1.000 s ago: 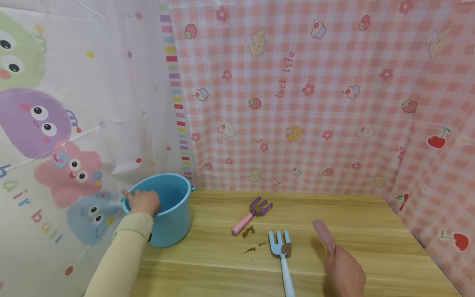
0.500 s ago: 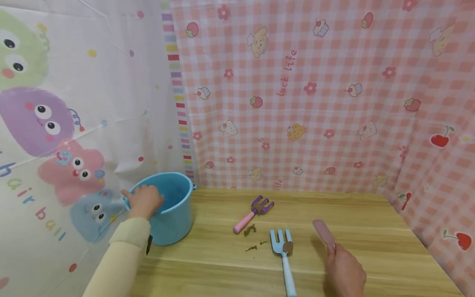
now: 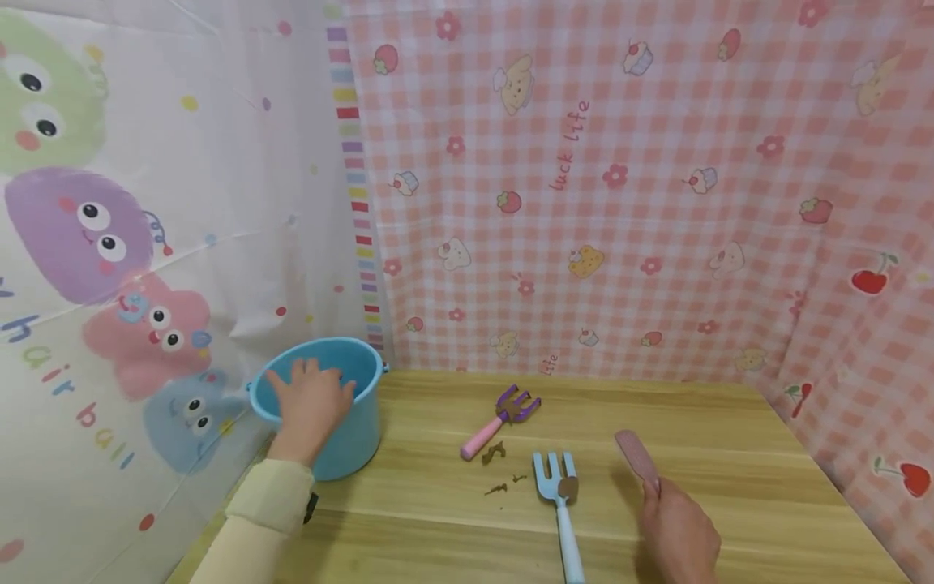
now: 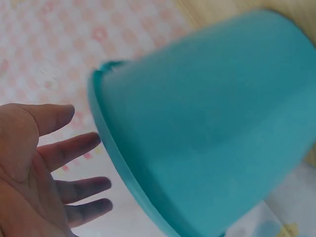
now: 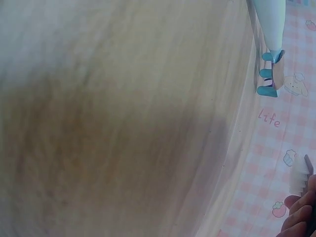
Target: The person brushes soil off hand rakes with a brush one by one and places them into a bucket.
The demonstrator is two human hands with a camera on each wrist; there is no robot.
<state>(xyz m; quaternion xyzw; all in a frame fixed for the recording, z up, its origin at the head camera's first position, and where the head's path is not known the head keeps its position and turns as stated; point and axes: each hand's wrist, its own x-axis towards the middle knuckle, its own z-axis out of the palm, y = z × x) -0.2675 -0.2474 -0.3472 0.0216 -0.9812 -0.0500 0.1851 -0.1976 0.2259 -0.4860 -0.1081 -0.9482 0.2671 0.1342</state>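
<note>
My left hand (image 3: pixel 310 410) hangs at the near rim of a light blue bucket (image 3: pixel 349 442) with its fingers spread. In the left wrist view the same hand (image 4: pixel 29 168) has nothing in it, its fingertips right at the bucket's rim (image 4: pixel 121 165). My right hand (image 3: pixel 680 535) grips a brush (image 3: pixel 637 458) whose pink back faces up, held above the table at the right. White bristles of the brush (image 5: pixel 298 177) show in the right wrist view. Between the hands lie a light blue hand fork (image 3: pixel 560 507) and a smaller pink-and-purple hand fork (image 3: pixel 490 430), both with brown smears.
Brown crumbs (image 3: pixel 494 453) lie on the wooden table (image 3: pixel 438 535) near the small fork. A pink checked cloth (image 3: pixel 554 203) hangs behind the table. A white cloth with cartoon figures (image 3: pixel 219 162) hangs at the left, close beside the bucket.
My left hand has come off the bucket's left rim and shifted to the right and nearer, its fingers now spread. My right hand with the brush has stayed put.
</note>
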